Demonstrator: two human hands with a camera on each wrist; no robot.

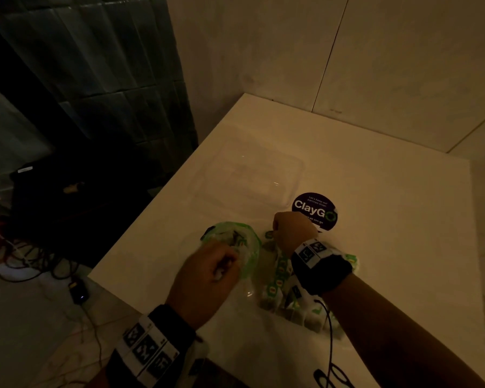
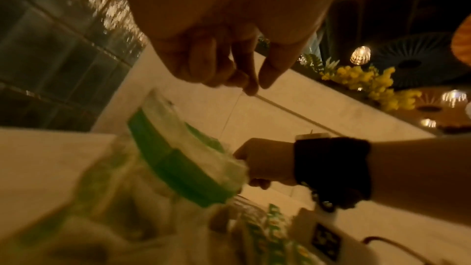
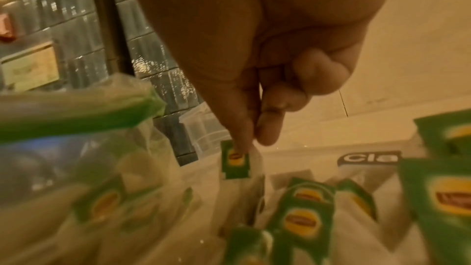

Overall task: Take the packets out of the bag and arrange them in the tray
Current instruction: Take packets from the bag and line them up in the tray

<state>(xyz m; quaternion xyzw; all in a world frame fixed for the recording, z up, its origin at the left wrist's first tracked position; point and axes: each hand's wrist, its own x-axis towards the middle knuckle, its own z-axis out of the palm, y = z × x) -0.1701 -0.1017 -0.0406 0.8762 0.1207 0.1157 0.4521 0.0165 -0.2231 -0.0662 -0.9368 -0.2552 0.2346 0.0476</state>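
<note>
Green packet [image 3: 235, 159] seemingly pinched btwn right fingers [image 3: 267, 128].

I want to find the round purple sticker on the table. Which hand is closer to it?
Right. The right hand sits just beside the purple sticker, pinching a tea packet. The left hand is farther away, at the bag.

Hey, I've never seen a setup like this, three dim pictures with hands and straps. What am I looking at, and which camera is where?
No machine here: a person wears one camera on the head and one on each wrist. The head view looks down at a white table. On it lie a clear empty tray, a round ClayGo sticker, a clear plastic bag and loose green tea packets. The left hand grips the bag. The right hand pinches the tag of one packet, seen closely in the right wrist view.
</note>
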